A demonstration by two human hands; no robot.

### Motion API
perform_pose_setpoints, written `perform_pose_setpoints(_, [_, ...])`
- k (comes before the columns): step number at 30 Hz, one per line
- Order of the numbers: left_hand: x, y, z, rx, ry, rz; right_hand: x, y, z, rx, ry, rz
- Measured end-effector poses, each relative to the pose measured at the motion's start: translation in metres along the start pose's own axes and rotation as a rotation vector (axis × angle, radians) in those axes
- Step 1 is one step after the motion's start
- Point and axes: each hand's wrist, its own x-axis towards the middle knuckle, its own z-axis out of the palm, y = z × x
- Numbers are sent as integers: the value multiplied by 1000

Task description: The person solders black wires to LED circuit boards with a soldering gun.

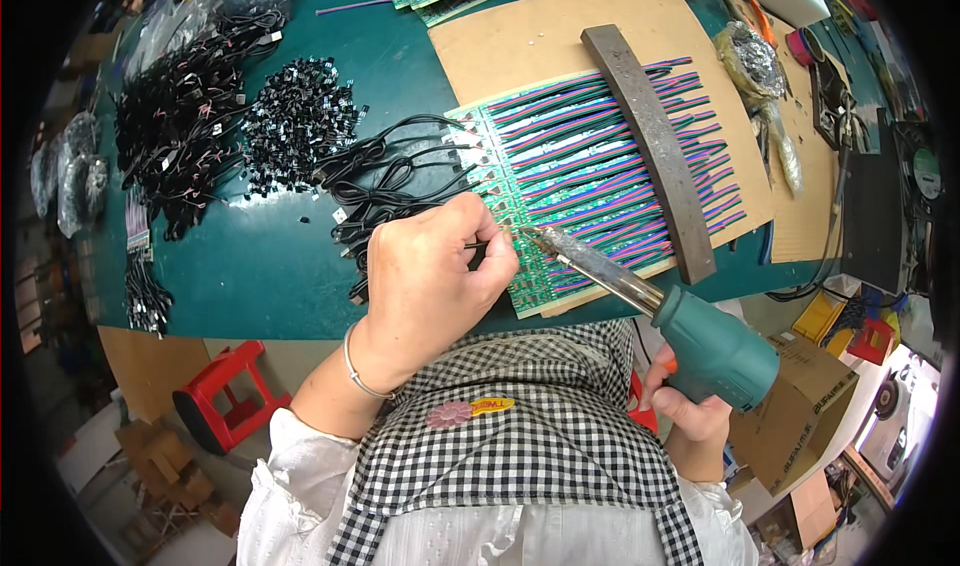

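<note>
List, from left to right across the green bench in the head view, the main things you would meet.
Heap of black cables → pile of small black parts → left hand → soldering gun tip → dark metal bar → steel wool.

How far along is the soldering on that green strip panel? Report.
Done: upper pads of the green strip panel already carry black cables. In hand: left hand steadies a wire while right hand applies the soldering gun. Left: the panel's lowest strips, loose cables.

right hand [693, 411] holds a teal soldering gun [690, 331] to the green strips [560, 181]; left hand [430, 276] pinches a wire.
</note>
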Motion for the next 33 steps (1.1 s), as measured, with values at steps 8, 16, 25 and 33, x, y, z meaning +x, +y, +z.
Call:
perform_pose_setpoints(8, [0,1,-3,76,-41,-21,2,-4,9,30,187,60])
perform_pose_setpoints(16, [-1,0,-2,70,-41,-41,7,-14,17,205,367,68])
perform_pose_setpoints(25, [-1,2,-2,92,-32,-28,-1,0,2,9,85,43])
perform_pose_setpoints(33, [-3,1,-1,82,-16,-27,10,-15,17,195,368,122])
